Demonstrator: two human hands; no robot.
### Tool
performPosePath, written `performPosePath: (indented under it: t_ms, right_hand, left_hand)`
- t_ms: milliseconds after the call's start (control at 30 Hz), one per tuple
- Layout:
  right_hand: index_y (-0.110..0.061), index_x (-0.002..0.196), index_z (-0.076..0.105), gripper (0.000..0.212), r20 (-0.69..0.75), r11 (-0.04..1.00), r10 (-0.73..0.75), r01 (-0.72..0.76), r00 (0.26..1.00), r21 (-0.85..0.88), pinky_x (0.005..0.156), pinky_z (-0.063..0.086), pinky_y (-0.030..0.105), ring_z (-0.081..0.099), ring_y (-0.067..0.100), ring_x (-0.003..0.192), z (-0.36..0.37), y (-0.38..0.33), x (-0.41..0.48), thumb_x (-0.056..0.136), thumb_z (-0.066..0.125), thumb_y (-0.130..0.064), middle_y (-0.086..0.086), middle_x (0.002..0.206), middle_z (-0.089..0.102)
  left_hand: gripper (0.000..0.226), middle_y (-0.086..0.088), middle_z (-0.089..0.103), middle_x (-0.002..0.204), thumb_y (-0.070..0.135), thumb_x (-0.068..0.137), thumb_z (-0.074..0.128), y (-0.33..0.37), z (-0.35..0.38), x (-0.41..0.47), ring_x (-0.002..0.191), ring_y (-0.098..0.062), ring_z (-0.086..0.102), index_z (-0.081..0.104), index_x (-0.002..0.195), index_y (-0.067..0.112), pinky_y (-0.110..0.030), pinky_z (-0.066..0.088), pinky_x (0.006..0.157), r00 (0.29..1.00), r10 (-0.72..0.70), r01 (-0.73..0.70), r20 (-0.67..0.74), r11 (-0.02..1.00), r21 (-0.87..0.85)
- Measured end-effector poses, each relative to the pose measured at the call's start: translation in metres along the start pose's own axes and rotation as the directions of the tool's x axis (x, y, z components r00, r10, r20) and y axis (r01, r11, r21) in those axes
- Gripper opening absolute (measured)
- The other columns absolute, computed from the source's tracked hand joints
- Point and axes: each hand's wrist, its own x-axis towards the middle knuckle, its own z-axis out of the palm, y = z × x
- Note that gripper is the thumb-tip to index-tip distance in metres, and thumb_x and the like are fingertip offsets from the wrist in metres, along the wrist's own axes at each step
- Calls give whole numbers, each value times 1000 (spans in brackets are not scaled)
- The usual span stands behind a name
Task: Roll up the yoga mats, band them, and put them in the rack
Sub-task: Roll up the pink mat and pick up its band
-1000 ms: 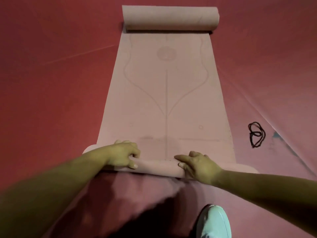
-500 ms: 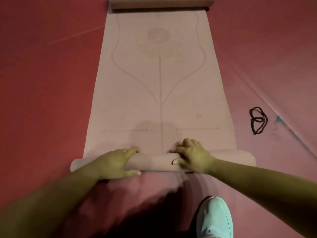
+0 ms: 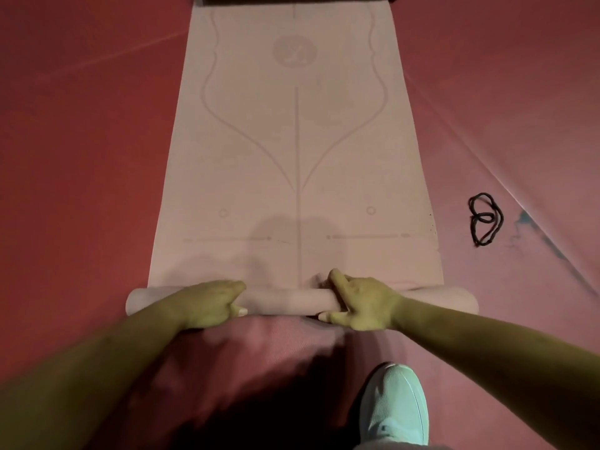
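Rolled further along since a second ago, the near end of the pink yoga mat [image 3: 295, 141] forms a thicker tube on the red floor [image 3: 81, 157]; left hand [image 3: 207, 306] and right hand [image 3: 363, 303] each curl over it, thumbs behind; black bands [image 3: 485, 219] lie apart, right of the mat.

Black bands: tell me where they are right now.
In the head view, the black bands lie on the red floor, right of the pink yoga mat, clear of its right edge, a little farther from the person than the right hand.
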Motion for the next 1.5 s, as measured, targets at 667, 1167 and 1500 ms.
performPosePath:
  t_ms: [667,1167,1500]
  right_hand:
    - [-18,107,32,39,113,990,66,-79,991,115,73,40,29,61,29,86,20,44,-24,97,54,-48,3,98,56]
    - [-32,102,76,46,-93,862,268,-282,959,-421,74,47,49,55,34,86,22,34,-8,85,43,-60,11,95,60]
    - [-15,83,69,43,-294,883,255,-346,921,-318,42,42,31,59,27,56,29,17,-8,55,92,-39,8,76,55]
  left_hand:
    - [29,12,41,97,40,81,72,-15,26,2,95,-9,46,47,86,27,-32,44,90,992,126,-129,-30,955,-267]
    - [44,2,59,94,39,81,72,-7,19,3,86,-23,58,37,104,23,-32,46,75,962,71,-62,-265,997,44]
    - [32,12,55,79,16,84,66,-6,24,7,70,-3,53,41,98,31,-17,34,59,946,82,-65,-313,996,65]
